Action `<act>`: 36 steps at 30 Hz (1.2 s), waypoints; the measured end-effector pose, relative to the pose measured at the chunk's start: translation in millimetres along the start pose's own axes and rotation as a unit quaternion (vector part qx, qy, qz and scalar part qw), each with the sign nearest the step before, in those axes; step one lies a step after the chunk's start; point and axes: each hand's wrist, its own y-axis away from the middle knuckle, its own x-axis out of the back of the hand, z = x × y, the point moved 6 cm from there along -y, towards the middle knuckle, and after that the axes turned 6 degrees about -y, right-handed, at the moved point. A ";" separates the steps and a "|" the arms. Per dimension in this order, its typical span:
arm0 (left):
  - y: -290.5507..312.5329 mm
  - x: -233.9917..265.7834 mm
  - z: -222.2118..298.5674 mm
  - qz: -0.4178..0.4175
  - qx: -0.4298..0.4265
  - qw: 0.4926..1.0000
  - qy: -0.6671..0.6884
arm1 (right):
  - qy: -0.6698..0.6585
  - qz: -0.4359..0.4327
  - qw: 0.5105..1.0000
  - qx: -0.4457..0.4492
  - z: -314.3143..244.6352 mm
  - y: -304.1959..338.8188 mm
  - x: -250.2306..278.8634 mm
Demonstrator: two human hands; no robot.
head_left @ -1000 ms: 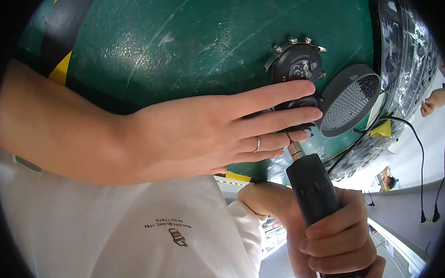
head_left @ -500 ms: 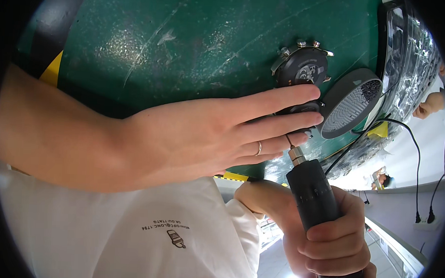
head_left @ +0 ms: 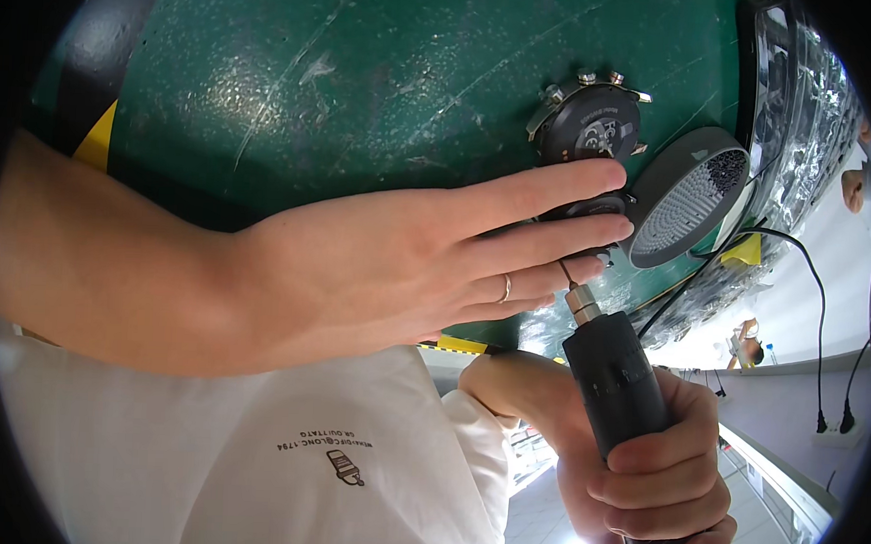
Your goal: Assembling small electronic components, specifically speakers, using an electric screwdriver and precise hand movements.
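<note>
My left hand [head_left: 378, 255] reaches in from the left, its back up and a ring on one finger. Its long fingers lie across a dark round watch case [head_left: 597, 207], holding it and covering most of it. My right hand [head_left: 664, 486] is wrapped around a black electric screwdriver [head_left: 617, 377] at the lower right. Its thin bit points up-left to the edge of that watch case, beside my left fingertips; the exact contact is hidden. Beyond my fingers another watch case [head_left: 589, 128] lies back up on the green table, with metal buttons and lugs at its rim.
A grey round dish [head_left: 673, 224] with a studded inside and tiny dark screws stands tilted-looking right of the watches. Farther right are clear plastic packs [head_left: 802, 123] and a black cable [head_left: 812, 279]. Green tabletop [head_left: 366, 84] stretches left. Other people's hands show at the far right.
Both hands keep nearly the same pose. The watch cases and dish appear slightly higher in view. The screwdriver has shifted only slightly. At the far right, another person's hand has moved.
</note>
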 end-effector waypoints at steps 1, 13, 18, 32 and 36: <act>-0.1 -0.4 0.2 0.001 -0.002 1.000 0.002 | 0.000 0.000 1.000 0.000 5.7 -3.2 -5.2; -2.6 1.6 -1.6 0.010 0.008 1.000 -0.015 | -0.105 0.064 0.974 0.193 7.0 -20.7 -20.0; -1.9 0.2 -0.1 -0.039 -0.016 0.999 -0.035 | -0.026 0.075 0.983 0.168 -9.2 -18.9 9.5; -7.5 1.8 0.8 -0.045 -0.006 0.999 0.004 | -0.012 0.212 0.960 0.183 1.4 0.4 65.4; -6.8 0.3 -0.4 -0.041 -0.002 0.999 0.003 | -0.024 0.193 0.968 0.160 8.3 -1.6 64.1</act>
